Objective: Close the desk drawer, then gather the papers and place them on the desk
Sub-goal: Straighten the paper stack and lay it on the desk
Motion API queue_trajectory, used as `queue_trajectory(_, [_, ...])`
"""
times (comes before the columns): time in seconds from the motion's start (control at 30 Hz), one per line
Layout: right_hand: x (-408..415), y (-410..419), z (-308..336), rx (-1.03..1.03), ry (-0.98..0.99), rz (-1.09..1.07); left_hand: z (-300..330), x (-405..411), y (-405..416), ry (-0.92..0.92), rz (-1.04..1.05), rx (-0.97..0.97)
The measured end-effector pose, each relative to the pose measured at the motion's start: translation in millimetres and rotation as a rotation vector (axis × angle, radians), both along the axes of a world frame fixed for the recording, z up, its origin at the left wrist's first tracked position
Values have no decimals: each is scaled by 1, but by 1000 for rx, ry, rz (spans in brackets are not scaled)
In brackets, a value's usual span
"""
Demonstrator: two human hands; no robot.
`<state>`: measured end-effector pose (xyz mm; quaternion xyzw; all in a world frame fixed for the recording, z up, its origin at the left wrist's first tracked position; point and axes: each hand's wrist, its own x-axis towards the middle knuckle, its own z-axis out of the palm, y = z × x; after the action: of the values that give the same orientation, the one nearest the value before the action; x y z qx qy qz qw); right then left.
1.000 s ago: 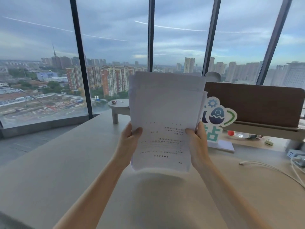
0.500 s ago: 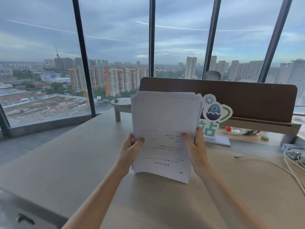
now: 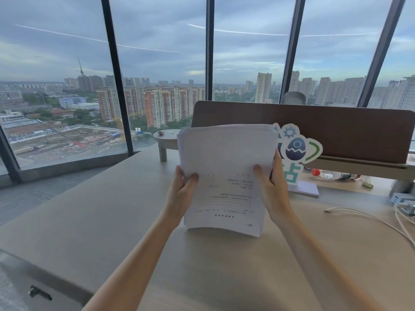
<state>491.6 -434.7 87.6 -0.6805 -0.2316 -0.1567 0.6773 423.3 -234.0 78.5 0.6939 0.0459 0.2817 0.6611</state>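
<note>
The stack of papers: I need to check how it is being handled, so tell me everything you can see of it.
The stack of papers is a sheaf of white sheets, held upright and slightly bowed, its upper edges fanned unevenly. The front sheet carries sparse lines of small dark print, too blurred to read. The left hand grips its left edge and the right hand its right edge, thumbs on the front. Its bottom edge is at or just above the pale desk; contact cannot be told.

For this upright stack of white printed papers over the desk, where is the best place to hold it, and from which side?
By its two long side edges near mid-height, as the left hand and right hand do: thumbs in front, fingers behind. The stack of white printed papers bows at top and bottom, so gripping both sides likely keeps the sheets aligned.
</note>
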Motion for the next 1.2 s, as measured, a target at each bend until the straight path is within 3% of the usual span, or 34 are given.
queue_trajectory(0.27, [6, 5, -29, 42, 202, -24, -26, 8, 3, 105, 0, 101])
queue_trajectory(0.53, [-2, 7, -20, 82, 83, -54, -18, 16, 3, 66, 42, 66])
queue_trajectory(0.77, [-3, 9, -40, 16, 205, -73, -47, 15, 7, 156, -24, 81])
queue_trajectory(1.2, [-3, 13, -61, -14, 241, -72, -69, 11, 9, 115, 5, 72])
